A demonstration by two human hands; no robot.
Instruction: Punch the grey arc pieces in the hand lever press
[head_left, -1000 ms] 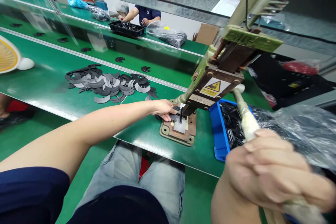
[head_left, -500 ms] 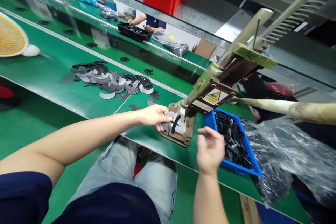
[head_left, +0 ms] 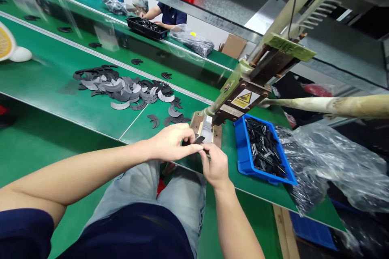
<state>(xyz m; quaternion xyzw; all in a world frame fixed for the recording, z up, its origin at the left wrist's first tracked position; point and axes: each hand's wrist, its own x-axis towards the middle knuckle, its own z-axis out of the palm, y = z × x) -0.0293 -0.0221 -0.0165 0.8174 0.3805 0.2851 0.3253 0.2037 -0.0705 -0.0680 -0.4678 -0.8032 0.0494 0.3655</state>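
Note:
My left hand (head_left: 170,141) is closed on a dark curved plastic piece (head_left: 199,140), thumb stretched along its near side. My right hand (head_left: 216,164) meets it there, fingertips pinched at the same piece beside the left thumb; the fingers hide much of it. Both hands are just in front of the base (head_left: 217,134) of a green lever press (head_left: 231,85), with a light grey fixture (head_left: 207,129) on it. Left of the press lies a heap of grey and black crescent-shaped pieces (head_left: 121,91), with a few loose ones (head_left: 154,120) nearer my left hand.
A blue bin (head_left: 243,153) of small black parts stands right of the press, beside clear plastic bags (head_left: 340,162). The press lever (head_left: 328,106) juts out rightward. Behind, spaced dark pieces (head_left: 136,61) lie on a green strip. Across it, a person's hands (head_left: 156,22) work at a black tray (head_left: 142,28).
My right hand has moved left from beside the blue bin to meet my left hand. The curved piece has come off the press fixture toward me. The view has shifted slightly.

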